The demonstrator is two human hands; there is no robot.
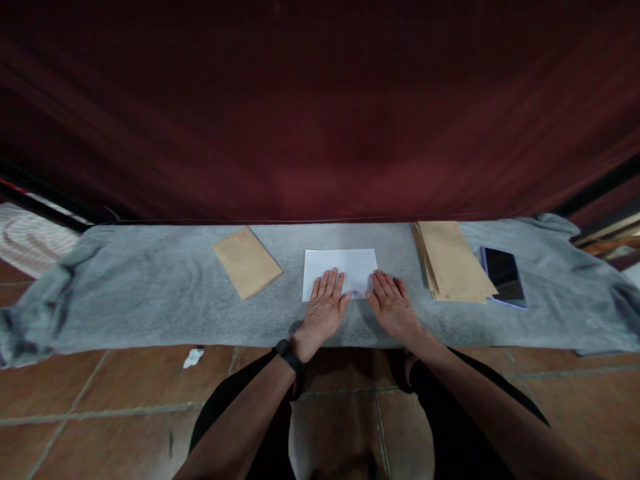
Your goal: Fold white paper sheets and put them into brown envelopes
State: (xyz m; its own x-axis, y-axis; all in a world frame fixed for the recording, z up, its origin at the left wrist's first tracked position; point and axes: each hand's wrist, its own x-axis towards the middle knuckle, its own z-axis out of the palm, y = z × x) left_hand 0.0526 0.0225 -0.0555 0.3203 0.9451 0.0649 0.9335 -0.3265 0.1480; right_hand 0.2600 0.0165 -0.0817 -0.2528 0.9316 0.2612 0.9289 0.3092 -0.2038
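Observation:
A white sheet of paper point(343, 260) lies flat on the grey cloth point(150, 293) in the middle. My left hand point(326, 305) rests palm down on its lower left part, fingers stretched out. At the paper's lower right edge, my right hand point(393, 307) lies flat with its fingers apart, the fingertips touching the sheet. Neither hand holds anything. To the left sits a brown envelope point(247, 262), turned at an angle. A stack of brown envelopes point(453, 260) is to the right of my right hand.
A phone point(504, 275) with a dark screen lies beside the stack at the right. Behind the cloth hangs a dark red curtain point(320, 147). On the tiled floor point(135, 380) is a crumpled white scrap point(193, 357).

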